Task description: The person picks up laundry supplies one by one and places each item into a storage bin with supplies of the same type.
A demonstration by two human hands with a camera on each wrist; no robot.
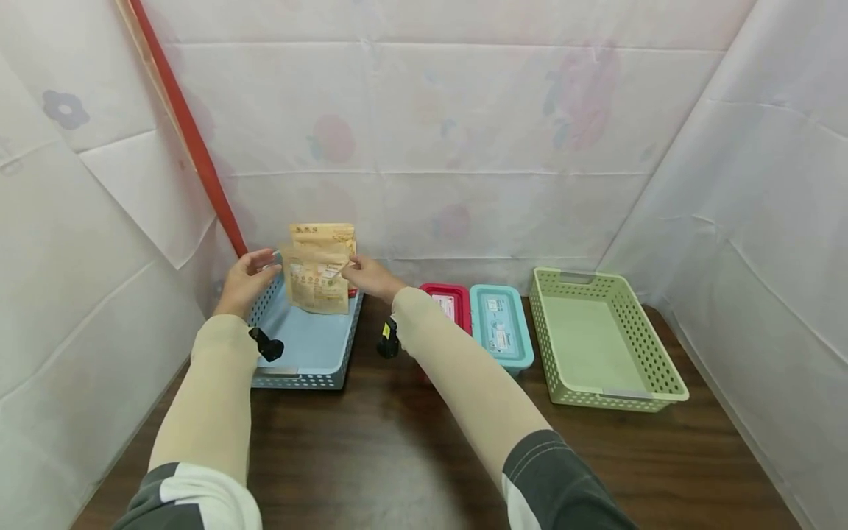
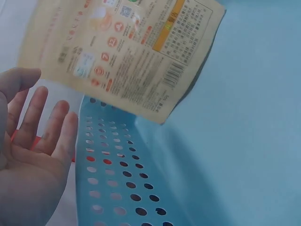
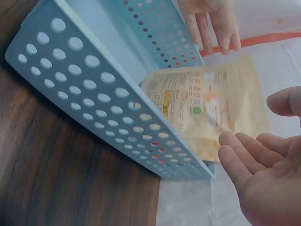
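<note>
Cloth walls: white sheeting with faint floral and fruit prints and fold creases, at the back and both sides.
Worktop: dark brown wood-grain surface carrying the baskets and boxes.
Sleeves: beige on both forearms, the right one reaching across in front of the boxes, with dark and white fabric above.
Green basket: on the right of the worktop, perforated sides, its pale floor showing.
Blue basket: on the left, also perforated, with two pouches at its far end.
Red strip: running diagonally down the left cloth wall towards the blue basket.
Turquoise box: lidded and labelled, between the red box and the green basket.
Front pouch: tan, roughly upright at the far end of the blue basket, its top above the rim; the left wrist view shows printed text, round icons and a barcode.
Rear pouch: tan, directly behind the front pouch, mostly covered by it.
Red box: lidded, just beside the turquoise box, partly hidden by the right sleeve.
Left hand: wide, fingers extended and thumb apart, near the front pouch's left edge, gripping nothing.
Right hand: relaxed, thumb well away from the fingers; fingertips overlap the front pouch's right side in view, and whether they touch is unclear.
Wrist cameras: small and black, one on the left wrist, one on the right.
</note>
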